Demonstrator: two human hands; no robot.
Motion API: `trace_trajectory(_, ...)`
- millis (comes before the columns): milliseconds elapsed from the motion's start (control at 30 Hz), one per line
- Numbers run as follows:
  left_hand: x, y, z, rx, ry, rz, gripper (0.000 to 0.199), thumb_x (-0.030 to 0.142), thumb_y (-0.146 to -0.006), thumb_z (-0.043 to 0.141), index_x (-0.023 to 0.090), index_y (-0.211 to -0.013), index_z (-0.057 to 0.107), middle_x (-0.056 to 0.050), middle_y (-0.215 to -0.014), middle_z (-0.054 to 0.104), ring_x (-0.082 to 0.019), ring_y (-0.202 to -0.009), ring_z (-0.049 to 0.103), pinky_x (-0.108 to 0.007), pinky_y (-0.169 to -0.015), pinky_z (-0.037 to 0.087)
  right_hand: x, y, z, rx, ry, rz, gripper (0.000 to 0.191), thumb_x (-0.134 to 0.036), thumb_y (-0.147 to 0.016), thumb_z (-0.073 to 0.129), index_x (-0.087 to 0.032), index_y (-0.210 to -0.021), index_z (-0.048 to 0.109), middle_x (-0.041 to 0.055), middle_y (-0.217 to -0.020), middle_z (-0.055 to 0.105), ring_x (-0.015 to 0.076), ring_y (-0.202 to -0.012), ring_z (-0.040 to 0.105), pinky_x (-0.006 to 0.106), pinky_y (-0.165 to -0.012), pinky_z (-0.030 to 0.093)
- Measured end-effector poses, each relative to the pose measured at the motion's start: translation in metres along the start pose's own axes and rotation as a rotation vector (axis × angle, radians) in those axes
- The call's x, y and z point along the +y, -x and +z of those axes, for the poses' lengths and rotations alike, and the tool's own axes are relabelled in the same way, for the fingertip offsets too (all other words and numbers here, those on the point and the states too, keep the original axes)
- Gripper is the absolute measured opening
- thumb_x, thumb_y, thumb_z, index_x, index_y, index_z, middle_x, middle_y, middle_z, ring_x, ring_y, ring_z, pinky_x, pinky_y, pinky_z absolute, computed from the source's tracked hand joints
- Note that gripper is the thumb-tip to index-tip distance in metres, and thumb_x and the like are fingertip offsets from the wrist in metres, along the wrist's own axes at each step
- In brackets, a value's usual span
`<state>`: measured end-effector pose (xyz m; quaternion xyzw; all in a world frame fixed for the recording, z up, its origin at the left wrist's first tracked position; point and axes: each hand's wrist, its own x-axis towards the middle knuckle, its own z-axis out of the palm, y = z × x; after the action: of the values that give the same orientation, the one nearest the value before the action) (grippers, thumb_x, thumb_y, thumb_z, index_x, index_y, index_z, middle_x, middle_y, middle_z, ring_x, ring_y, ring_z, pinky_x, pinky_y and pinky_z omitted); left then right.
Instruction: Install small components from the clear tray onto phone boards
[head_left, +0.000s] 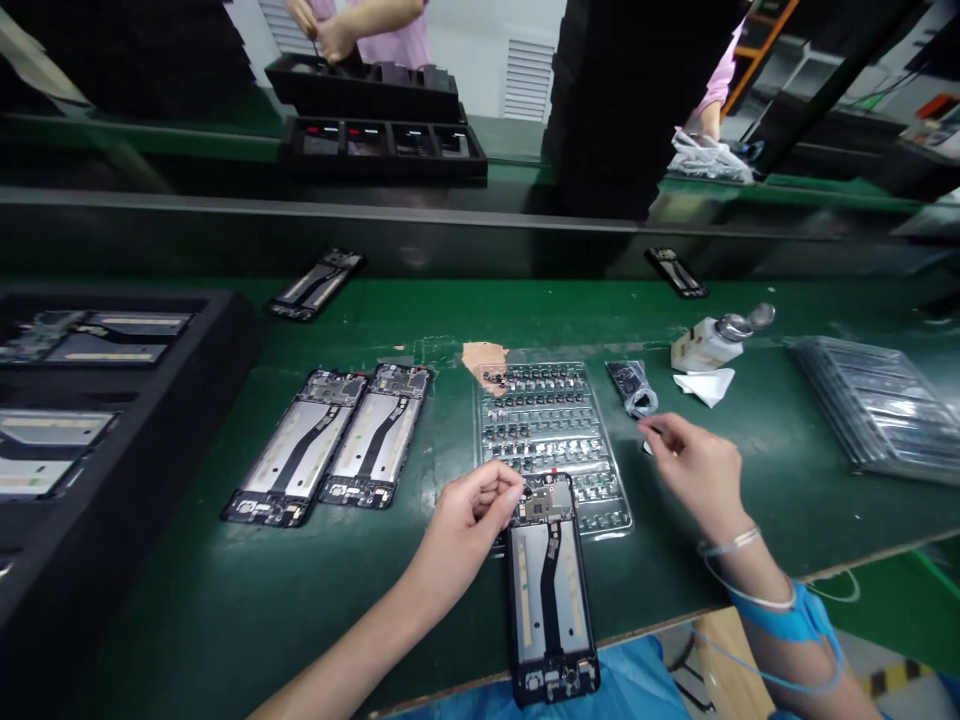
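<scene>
**Left hand** [472,520]: fingertips [514,480] pinched together, directly over the top end of a phone frame [551,600]. Whether they hold a small part is hidden.

**Right hand** [697,465]: fingers together, just right of the tray, any held item too small to tell. A small white scrap [648,448] lies just beneath the fingertips. A blue wrist strap [787,612] circles the forearm.

**Phone frame**: flat on the green mat [187,600], below the left fingertips, its top end overlapping the tray's lower edge. Its upper end shows a fitted metal piece.

**Tray** [619,515]: clear plastic, just ahead of the fingers, its pockets holding rows of small dark parts. Most pockets appear filled.

**Finished state, as seen**: two more frames [292,450] [375,435] lie side by side, left of the fingers, their top ends populated with parts. A black foam tray [232,340] further left holds more frames.

**Beyond the fingers**: a small bag [632,388], a white cloth [705,385], a dispenser bottle [709,345]. A stack of clear trays [877,405] sits to the right.

**Far side**: two frames [315,285] [675,272] at the mat's edge. A co-worker's hands [334,35] work behind a black rack [360,88].
</scene>
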<state>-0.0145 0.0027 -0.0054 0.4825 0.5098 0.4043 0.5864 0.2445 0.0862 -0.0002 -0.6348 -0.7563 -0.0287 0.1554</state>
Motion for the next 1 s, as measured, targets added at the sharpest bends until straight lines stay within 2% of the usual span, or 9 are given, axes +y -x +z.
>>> trace_trajectory(67,-0.001,0.0,0.0,0.005,0.006,-0.001,0.022,0.035,-0.087,0.047,0.016,-0.078,0.051,0.005,-0.06,0.038,-0.008,-0.052,0.035,-0.019,-0.048,0.03,0.012,-0.011,0.007,0.088,0.142,0.005,0.029,-0.035,-0.085,0.047,-0.018,-0.086,0.07,0.0035,-0.056,0.06,0.0155,-0.053,0.053,0.025,-0.048,0.026)
trace_trajectory(167,0.001,0.0,0.0,0.014,0.015,0.0,0.021,0.034,-0.087,0.048,0.016,-0.078,0.052,0.005,-0.06,0.04,-0.007,-0.052,0.036,-0.019,-0.048,0.03,0.02,-0.022,0.015,0.075,0.236,-0.031,0.03,-0.033,-0.085,0.047,-0.017,-0.088,0.071,0.0076,-0.063,0.064,0.0177,-0.059,0.054,0.026,-0.048,0.024)
trace_trajectory(233,0.002,0.0,-0.001,0.019,0.02,0.004,0.02,0.033,-0.087,0.048,0.015,-0.077,0.051,0.005,-0.06,0.04,-0.007,-0.052,0.036,-0.019,-0.048,0.03,0.021,-0.022,0.015,0.04,0.237,-0.042,0.028,-0.035,-0.083,0.049,-0.017,-0.087,0.071,0.007,-0.064,0.064,0.018,-0.059,0.054,0.026,-0.048,0.024)
trace_trajectory(400,0.004,0.0,-0.002,0.015,0.017,0.005,0.021,0.033,-0.087,0.048,0.015,-0.077,0.052,0.005,-0.06,0.04,-0.007,-0.052,0.036,-0.019,-0.048,0.03,0.026,-0.01,0.005,-0.041,0.227,-0.078,0.021,-0.031,-0.081,0.052,-0.018,-0.083,0.068,0.0041,-0.066,0.063,0.0175,-0.062,0.055,0.025,-0.05,0.029)
trace_trajectory(600,0.003,0.001,-0.002,0.015,0.001,-0.003,0.023,0.036,-0.087,0.048,0.016,-0.077,0.052,0.005,-0.059,0.04,-0.008,-0.052,0.036,-0.02,-0.048,0.031,0.047,-0.008,-0.007,0.101,0.339,0.026,0.025,-0.034,-0.081,0.052,-0.015,-0.085,0.068,0.0055,-0.062,0.061,0.0199,-0.061,0.054,0.027,-0.048,0.027)
trace_trajectory(667,0.002,0.0,-0.002,0.017,-0.005,-0.002,0.023,0.036,-0.087,0.048,0.016,-0.077,0.052,0.005,-0.059,0.039,-0.008,-0.052,0.036,-0.02,-0.049,0.031,0.046,-0.011,-0.004,0.124,0.325,-0.017,0.026,-0.033,-0.084,0.051,-0.015,-0.089,0.068,0.0056,-0.064,0.063,0.0193,-0.064,0.056,0.026,-0.05,0.029)
trace_trajectory(800,0.003,-0.001,-0.002,0.029,-0.01,0.0,0.023,0.036,-0.087,0.049,0.016,-0.076,0.053,0.005,-0.059,0.04,-0.007,-0.052,0.036,-0.02,-0.048,0.03,0.033,-0.018,0.013,0.059,0.308,-0.181,0.028,-0.028,-0.088,0.044,-0.018,-0.088,0.07,0.0062,-0.069,0.066,0.0168,-0.067,0.058,0.026,-0.053,0.029)
trace_trajectory(1000,0.004,0.0,-0.002,0.03,0.01,0.0,0.021,0.034,-0.086,0.049,0.015,-0.076,0.052,0.005,-0.059,0.04,-0.007,-0.051,0.035,-0.02,-0.048,0.029,0.023,-0.028,0.029,0.017,0.363,-0.218,0.032,-0.028,-0.089,0.042,-0.016,-0.078,0.07,0.0093,-0.061,0.063,0.0182,-0.062,0.055,0.028,-0.05,0.022)
